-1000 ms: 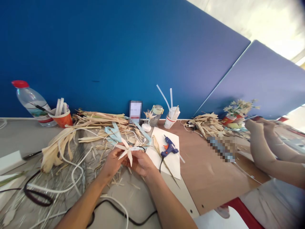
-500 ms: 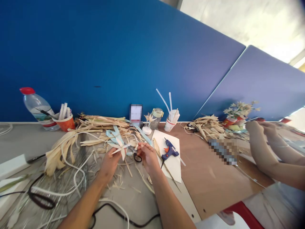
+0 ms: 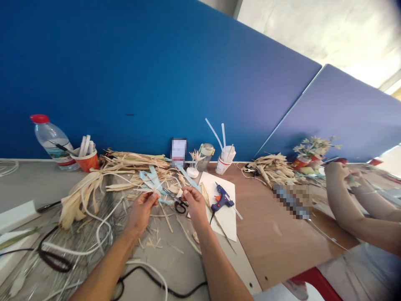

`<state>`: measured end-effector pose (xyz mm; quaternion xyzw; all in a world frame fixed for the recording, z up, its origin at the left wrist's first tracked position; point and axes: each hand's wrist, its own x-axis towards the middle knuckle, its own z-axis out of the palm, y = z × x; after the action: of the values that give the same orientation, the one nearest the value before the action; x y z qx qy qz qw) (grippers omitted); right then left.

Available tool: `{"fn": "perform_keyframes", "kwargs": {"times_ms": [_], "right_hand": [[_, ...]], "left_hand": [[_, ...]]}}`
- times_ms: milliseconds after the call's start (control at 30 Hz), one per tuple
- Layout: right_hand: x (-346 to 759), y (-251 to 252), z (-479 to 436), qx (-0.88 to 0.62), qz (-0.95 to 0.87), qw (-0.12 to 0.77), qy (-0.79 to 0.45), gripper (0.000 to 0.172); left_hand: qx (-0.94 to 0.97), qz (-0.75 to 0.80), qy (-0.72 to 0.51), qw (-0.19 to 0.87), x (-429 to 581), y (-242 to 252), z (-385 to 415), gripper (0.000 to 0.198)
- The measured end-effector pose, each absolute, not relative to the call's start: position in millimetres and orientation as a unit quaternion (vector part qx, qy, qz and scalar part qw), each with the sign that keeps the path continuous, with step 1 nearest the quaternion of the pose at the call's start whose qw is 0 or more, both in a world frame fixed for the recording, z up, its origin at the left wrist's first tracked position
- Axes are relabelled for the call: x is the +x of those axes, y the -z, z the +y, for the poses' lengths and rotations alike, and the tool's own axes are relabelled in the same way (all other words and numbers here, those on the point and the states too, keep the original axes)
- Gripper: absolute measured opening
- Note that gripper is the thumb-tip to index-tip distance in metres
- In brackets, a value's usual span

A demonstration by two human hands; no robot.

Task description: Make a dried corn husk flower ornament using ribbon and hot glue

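Observation:
My left hand pinches a pale corn-husk flower between thumb and fingertips; its thin petals point up and outward. To the right, and apart from it, my right hand has thumb and fingers pressed together. A small pale bit shows by its fingertips, but I cannot make out what it holds. Between the hands lie scissors with black handles. Light blue ribbon and dried corn husks lie just behind. A blue glue gun rests on a white sheet right of my right hand.
Along the blue partition stand a water bottle, a red cup, a phone, a small flower on a white base, a jar and a cup with glue sticks. White cable crosses the left. A co-worker's arms are at right.
My left hand has turned, so the flower's spread petals now show more edge-on, and has shifted slightly left. The right hand stays close to its place. The co-worker's hands have moved slightly.

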<state>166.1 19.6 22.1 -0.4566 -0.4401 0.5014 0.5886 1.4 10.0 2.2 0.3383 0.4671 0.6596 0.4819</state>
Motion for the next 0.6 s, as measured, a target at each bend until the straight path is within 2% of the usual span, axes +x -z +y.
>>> {"fn": "perform_keyframes", "kwargs": {"times_ms": [133, 433, 533, 600], "right_hand": [[167.6, -19.9, 20.7, -0.501, -0.472, 0.598, -0.411, 0.027], [159.2, -26.1, 17.2, -0.489, -0.465, 0.571, -0.467, 0.017], [159.3, -35.9, 18.9, -0.504, -0.51, 0.527, -0.456, 0.021], [154.2, -43.5, 22.6, -0.523, -0.577, 0.48, -0.403, 0.018]], "left_hand": [[0.325, 0.43, -0.667, 0.514, -0.7, -4.1, 10.2, 0.031], [0.298, 0.377, -0.705, 0.522, -8.6, -9.3, 11.6, 0.026], [0.282, 0.383, -0.729, 0.492, -14.6, -11.5, 13.4, 0.024], [0.276, 0.387, -0.747, 0.465, -18.7, -12.2, 14.9, 0.024]]}}
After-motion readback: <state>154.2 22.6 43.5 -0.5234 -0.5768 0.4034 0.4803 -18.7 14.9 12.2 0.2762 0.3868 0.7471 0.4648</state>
